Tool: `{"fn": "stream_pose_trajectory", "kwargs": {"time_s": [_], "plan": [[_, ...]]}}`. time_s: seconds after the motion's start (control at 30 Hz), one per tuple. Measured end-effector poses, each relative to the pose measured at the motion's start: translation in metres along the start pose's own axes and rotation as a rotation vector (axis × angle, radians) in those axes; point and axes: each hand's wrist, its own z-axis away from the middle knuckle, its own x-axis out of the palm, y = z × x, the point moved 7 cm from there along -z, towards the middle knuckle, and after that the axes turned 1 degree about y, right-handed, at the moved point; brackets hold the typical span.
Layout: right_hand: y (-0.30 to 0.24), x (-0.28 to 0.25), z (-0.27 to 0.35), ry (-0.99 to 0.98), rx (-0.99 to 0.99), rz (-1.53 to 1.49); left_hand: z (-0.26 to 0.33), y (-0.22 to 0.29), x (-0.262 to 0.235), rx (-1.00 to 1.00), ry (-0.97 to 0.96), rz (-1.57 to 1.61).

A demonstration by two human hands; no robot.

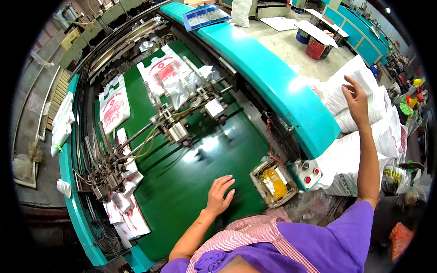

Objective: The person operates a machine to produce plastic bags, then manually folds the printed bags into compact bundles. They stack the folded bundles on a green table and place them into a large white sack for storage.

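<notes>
Just above the near part of the green conveyor belt (182, 200), my left hand (220, 195) is empty, its fingers stretched and a little apart. My right hand (356, 99) is raised at the right, in front of piled white sacks (348, 86); its fingers are loosely bent and hold nothing visible. White plastic carrier bags with red print lie on the belt: one bag (114, 102) at the left and another (159, 63) farther back. More printed bags (132, 218) are stacked along the left edge. Metal clamp units (177, 132) on crossbars stand over the belt.
A teal machine cover (268, 68) runs along the right side. Near me are a tray with yellow rubber bands (274, 183) and a control box (307, 174) with red buttons. White bundles (63, 123) hang over the left rail. Low white-topped stands (317, 34) are farther back.
</notes>
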Motion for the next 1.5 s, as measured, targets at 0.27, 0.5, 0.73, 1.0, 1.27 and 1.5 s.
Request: {"fn": "stream_pose_trajectory", "kwargs": {"time_s": [0.27,0.5,0.73,1.0,1.27,1.5], "plan": [[0.088,0.057,-0.079,-0.199,-0.078,-0.226,-0.189,0.128,0.066,0.257,0.079,0.015],[0.138,0.128,-0.153,-0.318,-0.18,-0.328,-0.29,0.155,0.136,0.139,-0.248,-0.509],[0.118,0.26,-0.228,-0.474,-0.361,-0.265,-0.295,0.153,0.144,-0.006,-0.436,-0.576],[0.101,0.412,-0.293,-0.57,-0.37,-0.08,-0.296,0.146,0.145,-0.123,-0.462,-0.557],[0.093,0.521,-0.325,-0.648,-0.438,0.001,-0.296,0.144,0.136,-0.326,-0.35,-0.572],[0.095,0.594,-0.351,-0.604,-0.67,0.161,-0.285,0.142,0.134,-0.35,-0.259,-0.612]]}}
